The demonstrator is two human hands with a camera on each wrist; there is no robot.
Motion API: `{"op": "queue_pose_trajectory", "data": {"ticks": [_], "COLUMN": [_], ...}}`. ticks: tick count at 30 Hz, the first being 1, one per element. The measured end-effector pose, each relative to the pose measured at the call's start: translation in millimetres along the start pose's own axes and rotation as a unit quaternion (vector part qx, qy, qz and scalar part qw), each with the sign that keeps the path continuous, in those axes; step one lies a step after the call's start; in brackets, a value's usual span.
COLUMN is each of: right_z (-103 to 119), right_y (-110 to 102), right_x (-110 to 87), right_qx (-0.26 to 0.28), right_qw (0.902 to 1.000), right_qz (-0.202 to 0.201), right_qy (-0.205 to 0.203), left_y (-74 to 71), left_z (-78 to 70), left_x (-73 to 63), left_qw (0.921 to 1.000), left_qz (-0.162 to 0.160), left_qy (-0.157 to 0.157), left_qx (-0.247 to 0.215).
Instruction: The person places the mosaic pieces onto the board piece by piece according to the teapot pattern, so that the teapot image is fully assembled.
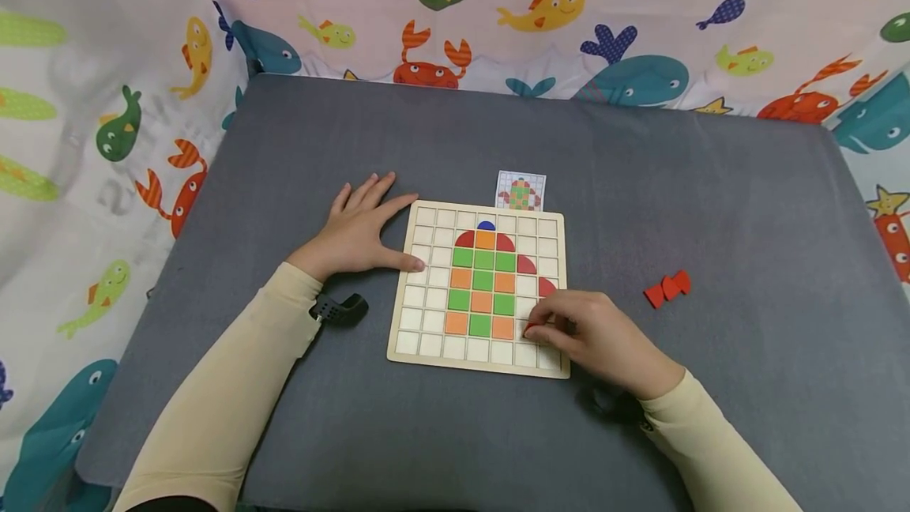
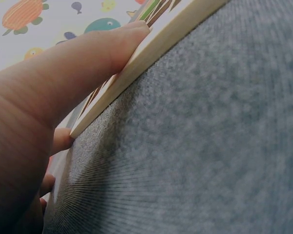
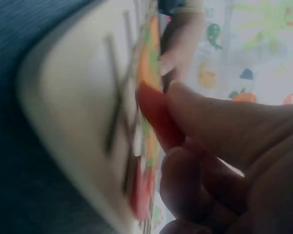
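A wooden grid board (image 1: 478, 367) lies on the table, its cells partly filled with orange and green square tiles, red quarter-round tiles (image 1: 526, 264) and a blue half-round tile (image 1: 486, 225) at the top. My left hand (image 1: 355, 231) rests at the board's left side, fingers spread, with the thumb (image 2: 100, 53) lying over the rim. Over the lower right cells, my right hand (image 1: 593, 334) pinches a small red tile (image 3: 161, 114) between thumb and finger. In the right wrist view this tile is tilted up close to the grid.
A small printed card (image 1: 521, 191) with a coloured grid pattern sits at the board's far edge. Several loose red tiles (image 1: 668, 288) lie to the right of the board. A curtain with sea animals (image 1: 498, 54) hangs behind the grey table (image 1: 341, 125).
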State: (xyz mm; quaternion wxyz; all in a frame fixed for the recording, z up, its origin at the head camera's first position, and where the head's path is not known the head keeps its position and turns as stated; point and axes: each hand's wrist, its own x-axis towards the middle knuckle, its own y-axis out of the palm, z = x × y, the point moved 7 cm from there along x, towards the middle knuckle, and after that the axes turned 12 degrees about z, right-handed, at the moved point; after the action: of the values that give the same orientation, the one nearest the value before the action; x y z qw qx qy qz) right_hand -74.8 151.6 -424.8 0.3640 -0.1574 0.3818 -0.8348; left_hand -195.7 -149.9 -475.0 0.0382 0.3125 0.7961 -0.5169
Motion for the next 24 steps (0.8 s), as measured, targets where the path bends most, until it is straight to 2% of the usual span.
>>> {"op": "queue_pose_trajectory", "data": {"ticks": [10,15,24], "right_z": [0.2,1.0,3.7], "right_y": [8.4,7.7,10.3], "right_x": [3.5,-0.4,-1.9], "right_qx": [-0.088,-0.100,-0.109], "right_qw": [0.9958,0.9942,0.9924], "right_qz": [-0.010,-0.017,-0.003], "right_qy": [-0.024,-0.036,-0.058], "left_y": [-0.6,0.5,1.1], "left_z": [0.9,1.5,2.0], "left_x": [0.5,1.1,1.1], "left_qw": [1.0000,1.0000,1.0000], "left_qz": [-0.001,0.001,0.001], "left_qy": [-0.005,-0.003,-0.003], "left_qx": [0.001,0.000,0.000]}}
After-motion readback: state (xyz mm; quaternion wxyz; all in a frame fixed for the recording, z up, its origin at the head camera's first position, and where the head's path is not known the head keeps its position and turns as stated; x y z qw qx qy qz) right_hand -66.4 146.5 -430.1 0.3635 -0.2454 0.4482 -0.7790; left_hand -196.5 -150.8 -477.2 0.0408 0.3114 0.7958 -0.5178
